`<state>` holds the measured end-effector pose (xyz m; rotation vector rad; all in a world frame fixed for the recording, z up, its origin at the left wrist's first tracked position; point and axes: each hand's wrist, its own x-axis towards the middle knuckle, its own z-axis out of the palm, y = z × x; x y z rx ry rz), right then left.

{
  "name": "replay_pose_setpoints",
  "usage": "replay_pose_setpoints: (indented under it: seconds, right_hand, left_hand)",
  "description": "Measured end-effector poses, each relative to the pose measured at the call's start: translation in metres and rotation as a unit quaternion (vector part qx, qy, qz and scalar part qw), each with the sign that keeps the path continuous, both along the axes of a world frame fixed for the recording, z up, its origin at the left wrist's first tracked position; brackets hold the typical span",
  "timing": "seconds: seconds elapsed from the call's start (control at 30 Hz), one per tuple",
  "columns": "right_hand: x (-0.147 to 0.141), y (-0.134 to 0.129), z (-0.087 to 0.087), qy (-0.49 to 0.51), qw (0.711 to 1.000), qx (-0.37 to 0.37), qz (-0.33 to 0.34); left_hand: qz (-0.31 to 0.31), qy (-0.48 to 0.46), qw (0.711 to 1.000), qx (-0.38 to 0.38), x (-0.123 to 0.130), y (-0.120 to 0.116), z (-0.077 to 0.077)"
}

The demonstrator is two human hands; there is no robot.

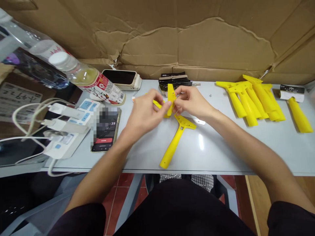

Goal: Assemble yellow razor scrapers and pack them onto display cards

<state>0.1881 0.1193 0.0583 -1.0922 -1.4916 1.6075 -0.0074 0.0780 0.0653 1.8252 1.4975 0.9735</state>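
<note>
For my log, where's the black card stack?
In the head view, the stack sits centrally at the table's back, by the cardboard, beyond left hand and right hand.

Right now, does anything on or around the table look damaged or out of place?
Yes, the cardboard behind the table looks damaged: a long wavy crease runs across it, with ragged spots near its lower edge. A few tiny dark pieces also lie loose near the right hand. I see nothing spilled.

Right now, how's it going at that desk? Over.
Left hand holding yellow handle. Right hand close against it, grip unclear. Nearest clutter: second yellow handle, lying just below in view.
</note>
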Motion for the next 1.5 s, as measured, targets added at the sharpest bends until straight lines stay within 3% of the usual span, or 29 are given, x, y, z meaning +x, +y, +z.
replay_pose_setpoints:
  seconds: [0.07,0.17,0.27,0.3,0.37,0.4,0.47,0.57,0.67,0.77,0.87,0.93,1.07,1.17,1.27,1.4,1.5]
  right_hand:
    - [-0.008,-0.006,0.001,0.045,0.998,-0.044,-0.022]
    - [-0.007,-0.017,0.001,0.054,0.996,-0.066,-0.027]
    - [0.015,-0.024,-0.001,-0.072,0.996,0.049,0.023]
    - [0.027,-0.027,-0.003,-0.148,0.981,0.121,0.038]
    - [0.052,-0.033,-0.007,-0.31,0.912,0.258,0.078]
    - [0.065,-0.037,-0.009,-0.37,0.875,0.297,0.099]
    - [0.084,-0.044,-0.015,-0.431,0.828,0.331,0.137]
    - [0.094,-0.048,-0.022,-0.463,0.803,0.341,0.155]
    - [0.088,-0.047,-0.023,-0.491,0.782,0.344,0.168]
    - [0.078,-0.046,-0.02,-0.546,0.723,0.385,0.174]
    - [0.074,-0.048,-0.017,-0.578,0.65,0.454,0.192]
    - [0.076,-0.049,-0.015,-0.577,0.618,0.497,0.197]
    - [0.084,-0.048,-0.007,-0.543,0.588,0.582,0.145]
    - [0.084,-0.038,-0.005,-0.525,0.581,0.614,0.1]
    - [0.077,-0.022,-0.014,-0.535,0.603,0.583,0.101]
    - [0.076,-0.003,-0.034,-0.511,0.686,0.501,0.13]
    - [0.093,0.001,-0.039,-0.41,0.773,0.477,0.085]
  left_hand:
    - [0.011,-0.105,0.994,-0.025,-0.008,0.009,0.002]
    - [-0.055,-0.137,0.987,-0.063,-0.015,0.018,-0.002]
    - [-0.112,-0.073,0.99,-0.048,-0.023,0.027,-0.008]
    - [-0.115,-0.038,0.992,-0.036,-0.027,0.03,-0.01]
    - [-0.092,0.064,0.994,-0.004,-0.035,0.038,-0.015]
    - [-0.073,0.112,0.991,0.011,-0.04,0.042,-0.018]
    - [-0.052,0.176,0.983,0.015,-0.046,0.05,-0.027]
    - [-0.048,0.235,0.97,0.022,-0.051,0.058,-0.039]
    - [-0.034,0.267,0.96,0.073,-0.047,0.056,-0.038]
    - [-0.029,0.249,0.962,0.111,-0.035,0.037,-0.022]
    - [-0.075,0.238,0.966,0.072,-0.017,-0.001,-0.008]
    - [-0.105,0.261,0.96,0.016,-0.005,-0.03,-0.006]
    - [-0.119,0.312,0.942,-0.044,0.014,-0.079,-0.018]
    - [-0.108,0.335,0.934,-0.057,0.022,-0.096,-0.028]
    - [-0.1,0.311,0.943,-0.063,0.026,-0.098,-0.035]
    - [-0.095,0.28,0.953,-0.064,0.029,-0.089,-0.04]
    - [-0.099,0.276,0.954,-0.056,0.032,-0.081,-0.039]
